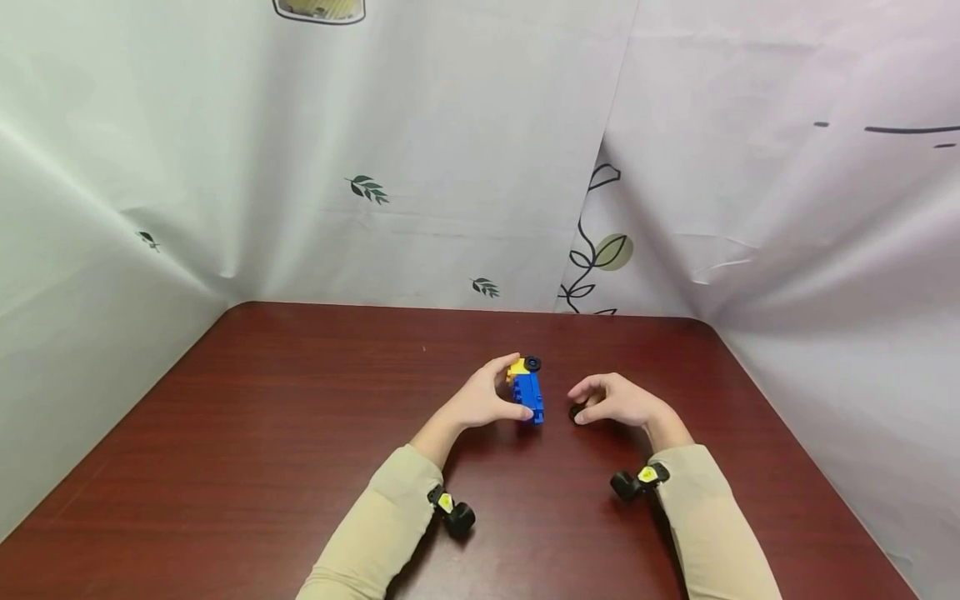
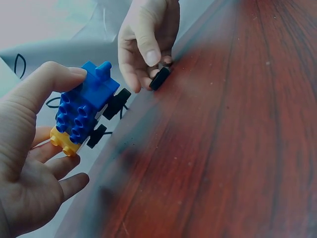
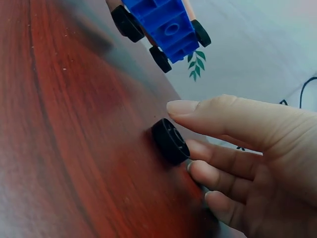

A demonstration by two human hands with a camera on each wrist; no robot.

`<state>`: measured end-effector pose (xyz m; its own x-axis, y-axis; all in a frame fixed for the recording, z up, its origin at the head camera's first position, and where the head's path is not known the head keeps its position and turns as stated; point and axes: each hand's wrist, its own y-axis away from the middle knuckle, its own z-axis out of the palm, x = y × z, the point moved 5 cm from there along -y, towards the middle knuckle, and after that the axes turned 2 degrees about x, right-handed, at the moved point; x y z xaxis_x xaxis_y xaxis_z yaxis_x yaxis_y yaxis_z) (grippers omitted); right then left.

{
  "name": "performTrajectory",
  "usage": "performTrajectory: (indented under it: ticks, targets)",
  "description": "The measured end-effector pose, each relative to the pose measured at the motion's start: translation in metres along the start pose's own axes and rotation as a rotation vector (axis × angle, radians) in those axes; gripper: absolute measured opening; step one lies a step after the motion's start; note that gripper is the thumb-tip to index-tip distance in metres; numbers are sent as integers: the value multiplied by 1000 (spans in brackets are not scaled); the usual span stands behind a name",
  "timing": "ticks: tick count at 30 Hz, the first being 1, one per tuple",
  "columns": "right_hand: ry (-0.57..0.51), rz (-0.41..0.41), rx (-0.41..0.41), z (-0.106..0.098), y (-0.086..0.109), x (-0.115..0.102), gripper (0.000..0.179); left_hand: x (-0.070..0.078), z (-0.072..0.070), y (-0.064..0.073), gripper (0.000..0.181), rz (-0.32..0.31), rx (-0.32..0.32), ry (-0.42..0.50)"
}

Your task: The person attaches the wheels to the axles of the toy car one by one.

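A toy car (image 1: 528, 396) made of building blocks is held above the desk (image 1: 262, 467), a little right of its middle and in the part towards the far edge. Its body is mostly blue with round studs, a stubby blue knob sticks out at one end, and a yellow block (image 2: 63, 141) forms the other end. Its ribbed blue underside, with a round socket in it, shows in the right wrist view, along with three black wheels (image 3: 127, 24) on the body. The car is tipped over, studs towards the left palm and underside towards the right.

The left hand (image 1: 483, 398) holds it in a firm grip, the thumb on the blue end and the fingertips at the yellow end, the yellow block pointing at the far edge.

Further towards the right edge, well short of it, a loose black wheel (image 3: 168, 141) stands low at the desk surface, on its tread. The right hand (image 1: 621, 400) reaches down to it with bent fingers; its grip is narrow, thumb and fingertips just about the wheel, but I cannot tell whether they pinch it.

Both forearms, in beige sleeves (image 1: 382, 512), slant inwards across the desk.
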<state>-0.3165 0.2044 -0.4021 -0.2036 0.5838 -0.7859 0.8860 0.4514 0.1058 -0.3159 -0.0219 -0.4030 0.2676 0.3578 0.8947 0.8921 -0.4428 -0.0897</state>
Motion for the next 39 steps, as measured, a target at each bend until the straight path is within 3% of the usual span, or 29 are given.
performTrajectory:
  ticks: [13, 22, 28, 39]
  targets:
    - [35, -25, -13, 9, 1, 2, 33, -1, 4, 3, 93, -1, 0, -14]
    - [90, -54, 55, 7, 1, -3, 28, -2, 2, 4, 92, -7, 13, -28]
    - [60, -59, 110, 8, -2, -3, 26, -4, 0, 5, 91, -2, 25, -17]
    - [103, -9, 253, 3, -14, -14, 31, -2, -3, 1, 91, 14, 29, 14]
